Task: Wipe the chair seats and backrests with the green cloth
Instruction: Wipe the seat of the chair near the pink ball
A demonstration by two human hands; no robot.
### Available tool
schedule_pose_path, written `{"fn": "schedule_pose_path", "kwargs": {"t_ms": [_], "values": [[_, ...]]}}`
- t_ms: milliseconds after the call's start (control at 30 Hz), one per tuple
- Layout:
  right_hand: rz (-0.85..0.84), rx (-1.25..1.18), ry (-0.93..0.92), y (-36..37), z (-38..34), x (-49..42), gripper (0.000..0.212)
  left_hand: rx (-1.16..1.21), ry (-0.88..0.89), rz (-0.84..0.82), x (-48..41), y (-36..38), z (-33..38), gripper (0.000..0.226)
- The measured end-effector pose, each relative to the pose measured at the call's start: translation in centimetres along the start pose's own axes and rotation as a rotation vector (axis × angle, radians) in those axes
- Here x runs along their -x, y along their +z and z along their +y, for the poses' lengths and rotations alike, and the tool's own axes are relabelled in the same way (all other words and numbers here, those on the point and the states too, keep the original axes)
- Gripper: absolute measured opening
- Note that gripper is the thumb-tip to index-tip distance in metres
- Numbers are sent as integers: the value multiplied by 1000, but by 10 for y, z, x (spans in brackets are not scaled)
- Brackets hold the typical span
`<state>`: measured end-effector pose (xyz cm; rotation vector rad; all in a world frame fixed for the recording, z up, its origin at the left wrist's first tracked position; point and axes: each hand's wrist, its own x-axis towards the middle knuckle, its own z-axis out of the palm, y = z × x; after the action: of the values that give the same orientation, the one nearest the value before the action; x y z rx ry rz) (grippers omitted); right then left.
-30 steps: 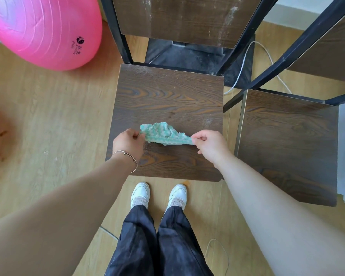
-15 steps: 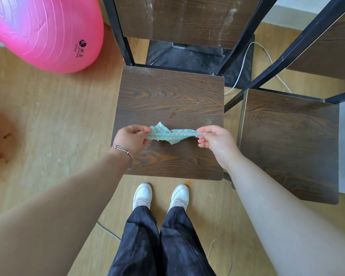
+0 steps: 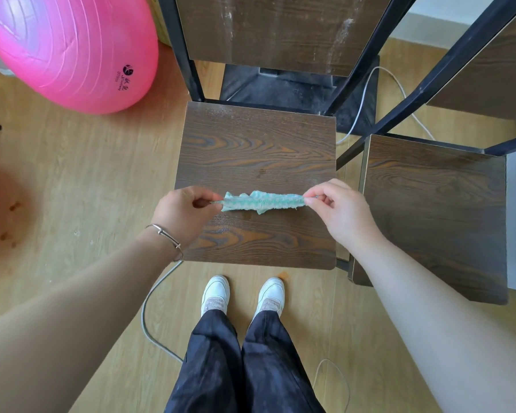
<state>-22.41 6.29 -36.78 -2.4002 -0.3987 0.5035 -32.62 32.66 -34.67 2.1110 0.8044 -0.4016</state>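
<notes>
The green cloth [image 3: 261, 201] is stretched into a narrow strip just above the dark wooden seat [image 3: 256, 150] of the chair in front of me. My left hand [image 3: 185, 214] pinches its left end and my right hand [image 3: 338, 208] pinches its right end. That chair's backrest [image 3: 274, 31] rises at the top of the view and carries pale dusty streaks. A second chair stands to the right, with its seat [image 3: 435, 210] close beside the first and its backrest [image 3: 489, 73] at the upper right.
A large pink exercise ball [image 3: 69, 49] sits on the wooden floor at the upper left. White cables [image 3: 367, 93] run across the floor behind the chairs, and a grey cable [image 3: 149, 317] lies near my feet. My white shoes [image 3: 242, 293] stand just before the seat's front edge.
The cloth went from a loose bunched triangle to a taut narrow strip as my hands moved apart. Both hands kept their hold.
</notes>
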Motion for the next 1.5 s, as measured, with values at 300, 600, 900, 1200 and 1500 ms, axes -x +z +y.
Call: {"fn": "schedule_pose_path", "kwargs": {"t_ms": [300, 600, 900, 1200, 1500], "values": [[-272, -274, 176, -42, -25, 26, 7, -144, 46, -169, 24, -20, -2, 8], [-265, -13, 231, 3, -2, -63, 43, -209, 21, -109, -85, -3, 11, 20], [57, -300, 278, -2, -5, -89, 27, 34, 73, -34, -97, -9, 24, 11], [137, 67, -47, -41, -14, -64, 19, 37, 248, -2, -68, -41, 63, 7], [-277, -234, 180, -76, -32, -6, 26, 2, 171, -268, -25, -59, 37, 5]]}}
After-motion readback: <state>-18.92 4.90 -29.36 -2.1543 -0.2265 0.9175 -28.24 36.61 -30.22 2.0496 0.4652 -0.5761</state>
